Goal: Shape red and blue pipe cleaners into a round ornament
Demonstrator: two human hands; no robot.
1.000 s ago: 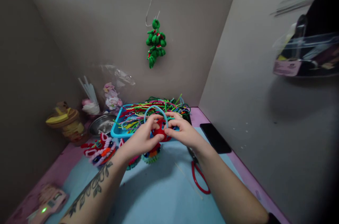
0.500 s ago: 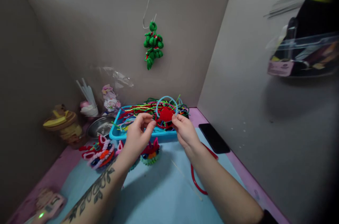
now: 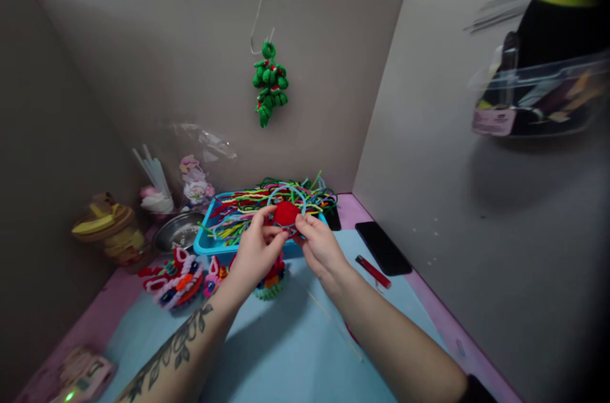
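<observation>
Between my hands is a round red fuzzy piece (image 3: 286,213) with a light blue pipe-cleaner loop (image 3: 287,186) arching above it. My left hand (image 3: 261,244) has its fingers closed on the left lower edge of the red piece. On the right side, my right hand (image 3: 314,243) pinches the same piece near the loop's end. Both hands are raised in front of a blue tray (image 3: 204,243) filled with many coloured pipe cleaners (image 3: 238,201). The fingers partly hide the lower part of the piece.
Colourful fuzzy figures (image 3: 176,282) stand left of my hands, near a metal bowl (image 3: 177,232) and a brown cup (image 3: 121,234). A red-handled tool (image 3: 374,272) and a black phone (image 3: 382,248) lie right. Green decoration (image 3: 270,82) hangs on the back wall.
My left hand has moved onto the red piece, where it was apart before. The piece has shifted left and slightly down with my right hand, and the red-handled tool is now more visible.
</observation>
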